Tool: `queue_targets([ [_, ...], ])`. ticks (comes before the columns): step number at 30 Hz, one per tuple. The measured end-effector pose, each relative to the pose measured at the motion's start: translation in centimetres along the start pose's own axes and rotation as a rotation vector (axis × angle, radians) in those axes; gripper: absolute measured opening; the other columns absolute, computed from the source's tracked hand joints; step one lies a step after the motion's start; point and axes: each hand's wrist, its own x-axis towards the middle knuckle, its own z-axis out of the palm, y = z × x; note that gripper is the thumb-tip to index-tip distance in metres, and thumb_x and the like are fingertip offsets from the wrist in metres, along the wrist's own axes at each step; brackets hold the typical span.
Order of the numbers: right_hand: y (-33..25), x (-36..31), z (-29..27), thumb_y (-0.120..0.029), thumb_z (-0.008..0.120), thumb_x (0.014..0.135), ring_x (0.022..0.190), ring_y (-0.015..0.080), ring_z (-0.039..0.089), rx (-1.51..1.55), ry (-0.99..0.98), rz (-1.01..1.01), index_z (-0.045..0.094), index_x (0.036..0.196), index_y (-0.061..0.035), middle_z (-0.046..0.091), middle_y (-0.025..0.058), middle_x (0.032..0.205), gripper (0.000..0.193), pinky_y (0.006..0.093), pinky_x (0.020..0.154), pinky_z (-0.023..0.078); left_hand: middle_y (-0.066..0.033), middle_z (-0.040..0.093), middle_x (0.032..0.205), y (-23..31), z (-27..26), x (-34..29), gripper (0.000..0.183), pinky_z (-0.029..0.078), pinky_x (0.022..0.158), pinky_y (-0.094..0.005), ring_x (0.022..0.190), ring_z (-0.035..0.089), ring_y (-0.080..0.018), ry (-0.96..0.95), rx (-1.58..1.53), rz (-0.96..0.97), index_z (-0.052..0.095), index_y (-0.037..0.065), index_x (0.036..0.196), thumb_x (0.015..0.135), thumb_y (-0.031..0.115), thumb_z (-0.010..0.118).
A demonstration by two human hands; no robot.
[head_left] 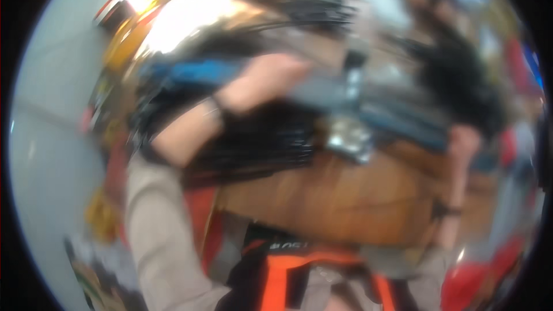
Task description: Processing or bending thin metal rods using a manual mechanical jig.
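Observation:
Motion smears the whole view. My left hand (pixel 273 76), with a dark band at its wrist, reaches over the bench and looks closed round a long blue-grey strip (pixel 391 116). That strip slants down to the right as far as my right hand (pixel 464 143), which also looks closed at its end. The strip's exact kind is too blurred to tell. Beneath my left forearm lies a heap of black, glossy long pieces (pixel 253 138). A shiny silvery object (pixel 350 138) sits just below the strip, between my hands.
A brown wooden bench top (pixel 340 196) spreads in front of me. Across it at the upper right, another person (pixel 426 0) appears blurred, near a dark mass (pixel 461 80). Yellow items (pixel 121 40) stand at the left, beside a pale grey floor (pixel 52 138).

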Motion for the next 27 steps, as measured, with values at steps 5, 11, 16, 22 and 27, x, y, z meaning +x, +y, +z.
queue_targets([
  [5,2.0,-1.9,1.2,-0.009,0.065,0.088,0.085,0.0312,0.058,-0.014,-0.039,-0.008,0.065,0.088,-0.0019,0.064,0.0126,0.084,0.007,0.0399,0.079,0.045,-0.011,0.065,0.08,0.9,3.9,2.7,0.016,0.053,0.064,-0.0412,0.076,0.066,-0.031,0.074,-0.141,0.062,0.064,0.008,0.094,0.092,0.025,0.062],
  [11,1.8,-2.9,1.3,-0.009,0.062,0.092,0.092,0.0292,0.056,0.018,-0.101,0.189,0.064,0.094,-0.0019,0.064,0.0113,0.091,0.007,0.0381,0.085,0.043,-0.0082,0.064,0.078,1.4,4.2,2.5,0.019,0.053,0.065,-0.0419,0.076,0.066,-0.0275,0.018,-0.129,0.007,0.066,0.01,0.09,0.09,0.029,0.066],
  [16,1.8,-3.2,1.3,-0.01,0.062,0.093,0.092,0.0295,0.056,0.005,-0.057,0.153,0.063,0.092,-0.0021,0.064,0.0113,0.091,0.008,0.0386,0.085,0.043,-0.0056,0.063,0.074,2.1,5.5,2.1,0.02,0.052,0.065,-0.0414,0.075,0.066,-0.0258,0.359,-0.08,0.036,0.066,0.01,0.085,0.087,0.031,0.069],
  [22,-1.9,-0.8,0.8,-0.007,0.063,0.092,0.112,0.0285,0.057,0.096,0.013,0.045,0.067,0.111,-0.0034,0.068,0.0099,0.109,0.02,0.0387,0.099,0.041,-0.0056,0.065,0.073,1.9,5.7,2.3,0.019,0.053,0.063,-0.0397,0.07,0.066,-0.0274,0.486,-0.081,0.052,0.067,0.011,0.083,0.085,0.03,0.07],
  [27,-9.5,-0.5,1.2,-0.001,0.065,0.086,0.126,0.0296,0.052,0.195,-0.032,0.032,0.067,0.118,-0.0067,0.067,0.0083,0.122,0.032,0.0395,0.105,0.038,-0.0116,0.065,0.073,2.2,5.8,3.5,0.018,0.052,0.057,-0.043,0.069,0.065,-0.0333,0.246,-0.16,0.002,0.067,0.012,0.086,0.092,0.027,0.061],
])
